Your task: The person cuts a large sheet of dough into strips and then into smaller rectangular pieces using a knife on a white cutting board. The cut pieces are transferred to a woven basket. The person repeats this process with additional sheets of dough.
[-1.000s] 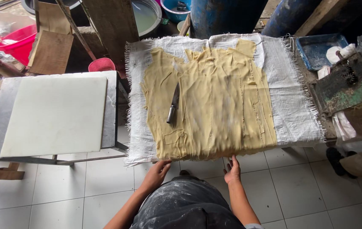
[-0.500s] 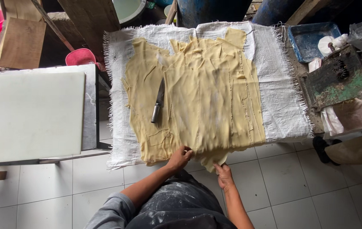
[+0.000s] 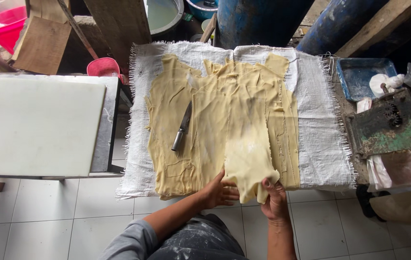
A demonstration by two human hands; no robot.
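Observation:
Thin yellow dough sheets [image 3: 215, 120] lie layered on a white woven sack cloth [image 3: 318, 144] spread over a table. The near end of the top dough strip [image 3: 249, 159] is lifted and folded, and both hands grip it. My left hand [image 3: 217, 191] holds its left edge at the table's front. On the strip's right corner, my right hand [image 3: 275, 197] pinches the dough. A knife [image 3: 182, 126] with a metal handle rests on the dough, to the left of my hands.
A white cutting board [image 3: 37, 127] sits on a metal stand at left. At right stand a green rusty hand-crank machine [image 3: 384, 127] and a blue tray [image 3: 359, 77]. Blue barrels [image 3: 258, 21], wooden planks [image 3: 114, 29] and a pink bucket [image 3: 102, 67] stand behind. The floor is tiled white.
Both hands rose from below the table edge to the dough and took hold of the top strip's near end, lifting it. The camera view shifted slightly.

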